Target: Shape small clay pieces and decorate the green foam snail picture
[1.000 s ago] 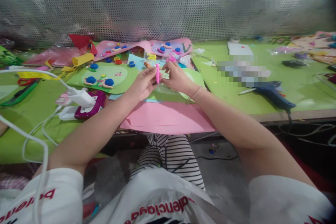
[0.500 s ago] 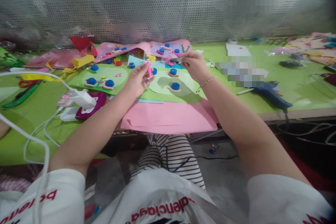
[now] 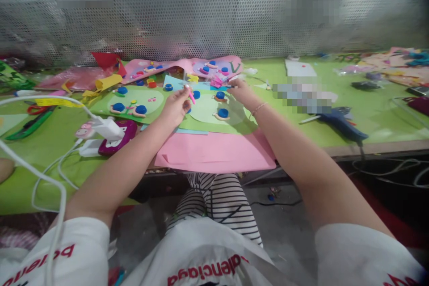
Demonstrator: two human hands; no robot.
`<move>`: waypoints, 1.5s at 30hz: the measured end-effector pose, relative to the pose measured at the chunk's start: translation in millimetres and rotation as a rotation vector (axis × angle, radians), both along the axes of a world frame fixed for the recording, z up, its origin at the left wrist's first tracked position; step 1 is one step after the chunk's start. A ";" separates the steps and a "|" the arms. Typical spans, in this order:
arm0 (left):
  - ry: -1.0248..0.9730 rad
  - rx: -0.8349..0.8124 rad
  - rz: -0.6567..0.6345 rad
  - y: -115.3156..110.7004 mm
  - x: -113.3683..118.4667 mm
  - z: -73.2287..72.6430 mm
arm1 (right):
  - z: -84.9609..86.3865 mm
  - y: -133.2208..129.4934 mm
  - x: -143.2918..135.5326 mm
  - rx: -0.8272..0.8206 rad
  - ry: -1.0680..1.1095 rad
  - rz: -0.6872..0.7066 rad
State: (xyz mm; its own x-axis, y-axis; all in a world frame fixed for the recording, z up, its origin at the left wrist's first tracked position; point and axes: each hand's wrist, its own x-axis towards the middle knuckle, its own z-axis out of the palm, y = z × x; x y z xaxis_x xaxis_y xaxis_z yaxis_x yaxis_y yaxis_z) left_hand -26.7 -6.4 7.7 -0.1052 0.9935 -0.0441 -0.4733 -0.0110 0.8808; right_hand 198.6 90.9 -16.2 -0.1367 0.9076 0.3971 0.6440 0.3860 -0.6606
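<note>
My left hand (image 3: pixel 177 106) pinches a slim pink clay piece (image 3: pixel 192 96) with a small white tip, which looks like a snail's body. It hovers over a green card (image 3: pixel 169 121) that carries several clay snails with blue shells, such as the snail (image 3: pixel 222 114) on the pale oval. Farther right, my right hand (image 3: pixel 241 93) reaches to the card's back edge with its fingers bent. Its fingertips are beside a clear wrapper with pink clay (image 3: pixel 217 82); whatever they hold is too small to make out.
Pink sheets (image 3: pixel 217 152) overhang the front table edge. A blue glue gun (image 3: pixel 345 125) lies to the right. White chargers and a cable (image 3: pixel 60 183) cross the left side, near green-handled scissors (image 3: pixel 31 123). Behind stands a perforated metal panel (image 3: pixel 201 13).
My right hand has come down and slightly left, to beside the clear wrapper. My left hand still holds the pink clay piece, which is now tilted more and a little lower.
</note>
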 end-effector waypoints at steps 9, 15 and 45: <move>0.006 0.043 -0.092 -4.0 3.0 -2.0 | 23.1 -44.7 -24.0 0.208 -0.207 0.112; 0.000 0.083 -0.093 -8.2 5.7 3.1 | 26.4 -75.1 -52.6 0.109 -0.087 0.467; -0.010 0.054 -0.184 -13.8 7.6 3.1 | 33.4 -85.3 -57.8 -0.309 0.356 0.583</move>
